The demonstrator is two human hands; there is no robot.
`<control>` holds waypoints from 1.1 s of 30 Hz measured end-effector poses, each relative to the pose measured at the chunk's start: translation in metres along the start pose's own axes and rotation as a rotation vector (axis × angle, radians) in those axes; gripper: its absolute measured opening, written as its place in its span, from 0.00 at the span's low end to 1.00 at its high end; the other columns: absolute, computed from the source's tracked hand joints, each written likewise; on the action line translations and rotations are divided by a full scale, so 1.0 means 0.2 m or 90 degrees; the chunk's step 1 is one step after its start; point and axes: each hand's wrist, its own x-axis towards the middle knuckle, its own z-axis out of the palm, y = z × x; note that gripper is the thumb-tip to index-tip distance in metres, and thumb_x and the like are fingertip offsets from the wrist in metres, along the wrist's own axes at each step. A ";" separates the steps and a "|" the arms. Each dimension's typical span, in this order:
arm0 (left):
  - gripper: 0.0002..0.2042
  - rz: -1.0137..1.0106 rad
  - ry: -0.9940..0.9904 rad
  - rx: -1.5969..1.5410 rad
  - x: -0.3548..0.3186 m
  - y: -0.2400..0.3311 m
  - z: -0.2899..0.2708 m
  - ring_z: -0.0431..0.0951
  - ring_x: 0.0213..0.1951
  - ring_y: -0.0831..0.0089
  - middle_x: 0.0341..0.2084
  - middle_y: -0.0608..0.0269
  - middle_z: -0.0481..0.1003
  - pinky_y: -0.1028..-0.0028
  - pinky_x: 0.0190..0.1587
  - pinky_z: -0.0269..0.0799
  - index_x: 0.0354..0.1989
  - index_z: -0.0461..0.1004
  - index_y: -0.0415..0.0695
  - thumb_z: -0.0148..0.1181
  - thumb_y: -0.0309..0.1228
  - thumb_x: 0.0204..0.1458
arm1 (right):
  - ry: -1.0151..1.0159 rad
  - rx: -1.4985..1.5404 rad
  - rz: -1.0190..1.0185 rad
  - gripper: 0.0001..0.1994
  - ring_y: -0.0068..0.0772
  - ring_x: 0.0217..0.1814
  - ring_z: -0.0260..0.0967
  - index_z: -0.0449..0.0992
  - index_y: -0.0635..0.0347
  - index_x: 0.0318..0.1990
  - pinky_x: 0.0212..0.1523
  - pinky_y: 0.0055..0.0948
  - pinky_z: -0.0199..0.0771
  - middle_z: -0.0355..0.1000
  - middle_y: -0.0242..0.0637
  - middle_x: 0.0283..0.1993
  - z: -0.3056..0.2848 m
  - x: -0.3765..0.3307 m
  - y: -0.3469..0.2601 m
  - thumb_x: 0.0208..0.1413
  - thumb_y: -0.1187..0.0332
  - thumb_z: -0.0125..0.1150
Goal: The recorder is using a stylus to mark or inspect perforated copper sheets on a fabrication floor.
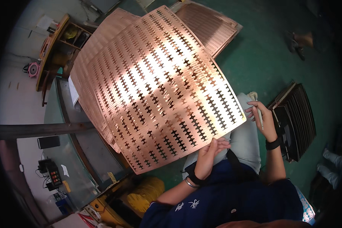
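A large copper-coloured sheet, punched with rows of small star-like cutouts, lies tilted in front of me, its far part resting over similar sheets. My left hand pinches its near edge, thumb on top and fingers beneath. Just off its right corner, my right hand is closed around a slim, pale pen-like stick, which points down toward my lap. Bright glare covers the sheet's middle. Beneath its left side, more copper-coloured sheets show their edges.
Another stack of perforated sheets lies at the far right of mine. A rack of dark upright panels stands on the green floor to my right. At left is a glass-topped table. Another person's foot shows at upper right.
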 end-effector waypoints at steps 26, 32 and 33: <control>0.12 0.062 -0.133 0.264 -0.26 0.25 -0.07 0.74 0.42 0.69 0.40 0.52 0.72 0.72 0.47 0.68 0.44 0.67 0.35 0.43 0.30 0.60 | -0.122 0.403 0.116 0.10 0.14 0.26 0.63 0.68 0.64 0.42 0.28 0.15 0.65 0.68 0.29 0.27 0.10 -0.06 -0.04 0.59 0.67 0.48; 0.12 0.354 0.278 0.152 -0.41 0.45 -0.35 0.73 0.35 0.72 0.36 0.54 0.73 0.75 0.38 0.68 0.43 0.67 0.37 0.42 0.33 0.60 | -0.097 0.328 0.136 0.13 0.15 0.28 0.64 0.69 0.63 0.45 0.30 0.16 0.65 0.68 0.29 0.29 0.11 -0.06 -0.03 0.59 0.64 0.49; 0.11 0.383 0.336 0.152 -0.43 0.48 -0.42 0.73 0.35 0.73 0.36 0.56 0.72 0.76 0.38 0.68 0.43 0.67 0.38 0.42 0.33 0.60 | -0.110 0.326 0.137 0.13 0.15 0.28 0.64 0.69 0.63 0.45 0.30 0.16 0.65 0.68 0.29 0.29 0.11 -0.05 -0.03 0.59 0.64 0.49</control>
